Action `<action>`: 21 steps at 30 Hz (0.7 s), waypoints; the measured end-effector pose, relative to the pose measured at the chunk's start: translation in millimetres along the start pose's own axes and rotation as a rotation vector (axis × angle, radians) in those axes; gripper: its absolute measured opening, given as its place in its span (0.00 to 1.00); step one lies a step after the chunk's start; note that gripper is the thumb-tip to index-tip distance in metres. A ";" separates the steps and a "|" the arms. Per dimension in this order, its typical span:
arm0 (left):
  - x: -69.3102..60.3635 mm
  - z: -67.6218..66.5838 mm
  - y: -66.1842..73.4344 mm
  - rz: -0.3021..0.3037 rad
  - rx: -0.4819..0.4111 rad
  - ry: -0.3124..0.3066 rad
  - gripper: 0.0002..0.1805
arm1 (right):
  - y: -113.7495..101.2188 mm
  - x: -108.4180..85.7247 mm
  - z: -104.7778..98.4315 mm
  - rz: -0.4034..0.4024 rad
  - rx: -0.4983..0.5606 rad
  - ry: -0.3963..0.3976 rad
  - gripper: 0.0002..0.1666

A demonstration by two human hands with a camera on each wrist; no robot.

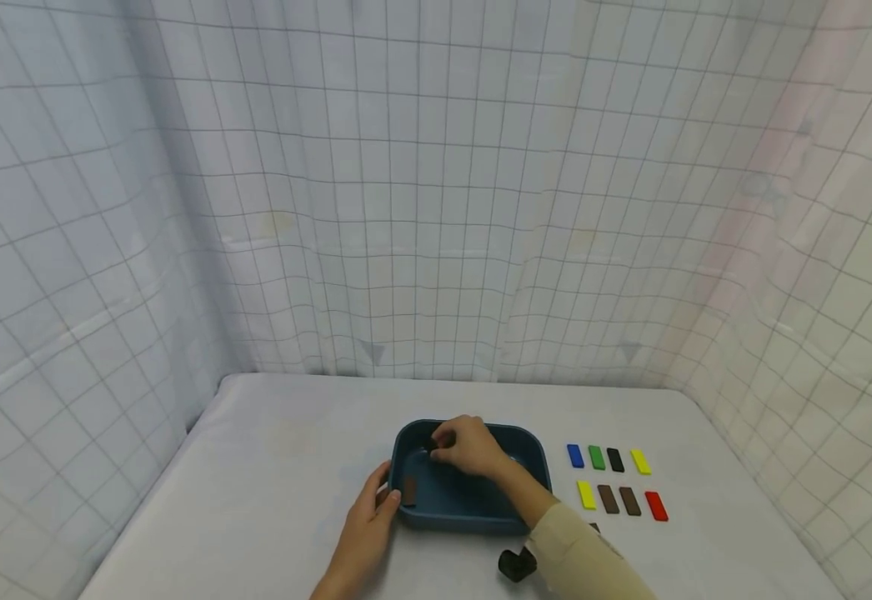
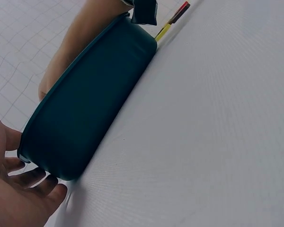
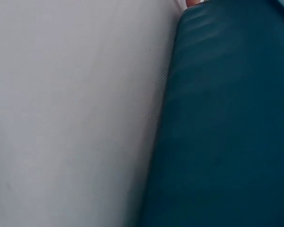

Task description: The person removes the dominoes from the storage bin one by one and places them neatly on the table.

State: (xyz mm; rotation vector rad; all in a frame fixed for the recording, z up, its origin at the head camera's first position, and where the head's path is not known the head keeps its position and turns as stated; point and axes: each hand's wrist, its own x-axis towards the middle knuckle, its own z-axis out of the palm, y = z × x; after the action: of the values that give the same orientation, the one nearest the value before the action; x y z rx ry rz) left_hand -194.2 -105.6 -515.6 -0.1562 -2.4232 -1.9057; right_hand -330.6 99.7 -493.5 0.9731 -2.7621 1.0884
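A dark teal tray (image 1: 458,500) stands on the white table, with a brown block (image 1: 409,490) lying inside near its left wall. My left hand (image 1: 367,527) grips the tray's left side, thumb at the rim and fingers against the outer wall, as the left wrist view also shows with the tray (image 2: 80,104) and hand (image 2: 19,189). Inside the tray, toward its back left, my right hand (image 1: 472,447) pinches a small dark block (image 1: 431,445), mostly hidden by the fingers. The tray's outer wall (image 3: 227,118) fills much of the right wrist view, hiding the right fingers.
Right of the tray lie two rows of blocks: blue (image 1: 575,456), green (image 1: 597,457), black (image 1: 615,460) and yellow (image 1: 640,462) behind; yellow (image 1: 586,495), two brown (image 1: 608,499) and red (image 1: 657,506) in front. A gridded white curtain (image 1: 436,208) surrounds the table.
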 end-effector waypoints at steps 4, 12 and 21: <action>0.0 2.0 0.6 0.006 0.000 -0.006 0.29 | 1.6 -6.1 -5.7 0.046 0.045 0.014 0.11; -1.7 4.0 1.4 0.001 0.009 0.002 0.30 | 3.7 -18.4 -15.3 0.087 0.170 0.015 0.13; -2.4 2.9 0.9 0.016 0.044 0.022 0.29 | 1.7 -35.4 -30.7 0.152 0.272 0.078 0.17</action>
State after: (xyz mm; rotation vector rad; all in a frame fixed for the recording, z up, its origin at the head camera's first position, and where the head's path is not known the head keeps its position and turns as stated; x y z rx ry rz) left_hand -191.6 -102.7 -515.7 -0.1507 -2.4398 -1.8361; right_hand -309.2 139.1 -479.5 0.7286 -2.7106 1.5220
